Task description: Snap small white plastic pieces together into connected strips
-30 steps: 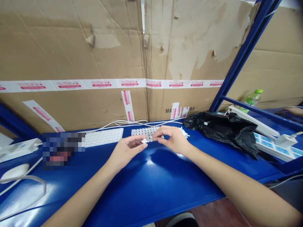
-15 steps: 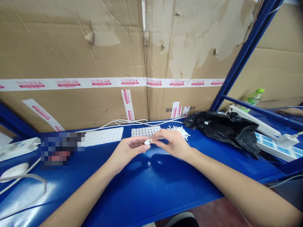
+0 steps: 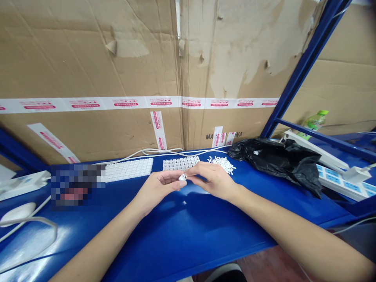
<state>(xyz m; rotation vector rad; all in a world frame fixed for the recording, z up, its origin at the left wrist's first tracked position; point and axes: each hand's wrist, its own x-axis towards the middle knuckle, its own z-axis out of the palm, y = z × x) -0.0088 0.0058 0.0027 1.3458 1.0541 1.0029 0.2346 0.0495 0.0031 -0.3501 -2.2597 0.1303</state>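
Note:
Over the blue tabletop [image 3: 164, 235], a small white plastic piece [image 3: 182, 177] is held up between my two hands. My left hand [image 3: 157, 188] is closed, pinching it between thumb and fingers. From the other side, the fingertips of my right hand [image 3: 214, 178] are closed at the piece's right edge; what exactly they grip there is partly hidden. Behind my hands stand rows of white plastic parts [image 3: 179, 163], and a loose pile of small white pieces [image 3: 223, 164] lies just past my right hand.
More white parts [image 3: 129, 169] sit in a block at the left, beside a blurred-out area. A black plastic bag [image 3: 276, 158] and a power strip [image 3: 340, 182] lie at the right. White cables [image 3: 147, 150] run along the cardboard wall [image 3: 132, 70]. A white mouse-shaped object [image 3: 18, 213] rests at left.
The white piece has turned slightly between my fingers, and my right fingers have shifted a little left over it. All else stays in place.

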